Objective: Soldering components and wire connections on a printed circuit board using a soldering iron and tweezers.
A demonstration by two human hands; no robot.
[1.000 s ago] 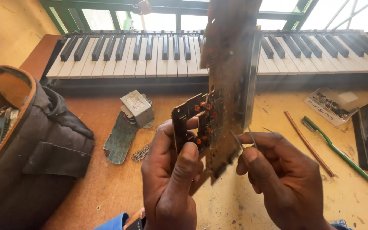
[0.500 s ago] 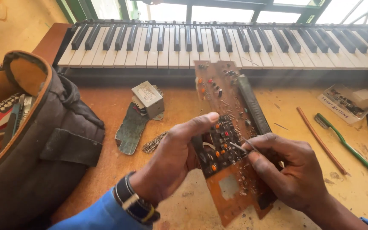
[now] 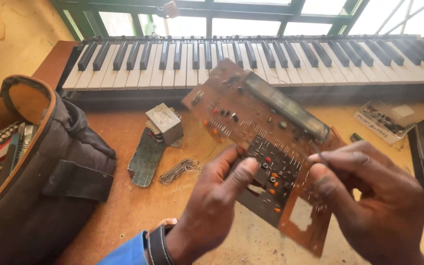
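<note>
I hold the brown circuit board (image 3: 266, 142) at frame centre, tilted component-side up so I can see the parts; my left hand (image 3: 219, 196) grips its lower edge, thumb on top. My right hand (image 3: 369, 201) pinches a thin probe (image 3: 326, 162) against it, above the wooden workbench (image 3: 123, 216), the keyboard (image 3: 251, 56) behind.

Bright daylight from windows (image 3: 212, 19) behind; hands slightly motion-blurred.

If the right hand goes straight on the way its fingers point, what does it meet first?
Probably the brown circuit board it pinches; the right hand points left, toward the left hand's thumb. Depth is unclear.
</note>
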